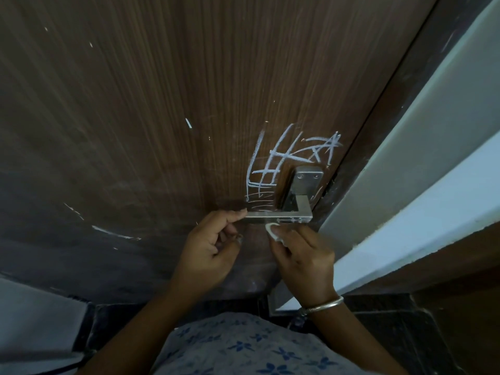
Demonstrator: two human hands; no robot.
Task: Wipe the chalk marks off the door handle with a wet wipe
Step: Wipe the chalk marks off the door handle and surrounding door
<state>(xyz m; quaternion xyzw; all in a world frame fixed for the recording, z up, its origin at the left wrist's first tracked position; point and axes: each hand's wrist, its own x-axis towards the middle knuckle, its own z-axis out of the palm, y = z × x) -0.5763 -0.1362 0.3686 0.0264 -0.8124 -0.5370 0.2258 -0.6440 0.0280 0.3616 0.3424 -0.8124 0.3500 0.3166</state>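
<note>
A steel lever door handle point(278, 216) sticks out of a dark brown wooden door point(162, 117), with its plate point(305, 180) above it. White chalk marks point(273, 163) criss-cross the wood left of and above the plate, and faint white streaks show on the lever. My left hand point(211, 247) holds the lever's free left end with a fingertip on top and the other fingers curled below. My right hand point(303, 258) pinches a small white wad point(272, 231), apparently the wet wipe, just under the middle of the lever.
The door frame and a pale wall edge point(405, 163) run diagonally right beside the handle. Older white scuffs point(113, 234) mark the door lower left. A bangle point(322, 307) sits on my right wrist. Dark floor tiles point(392, 334) lie below.
</note>
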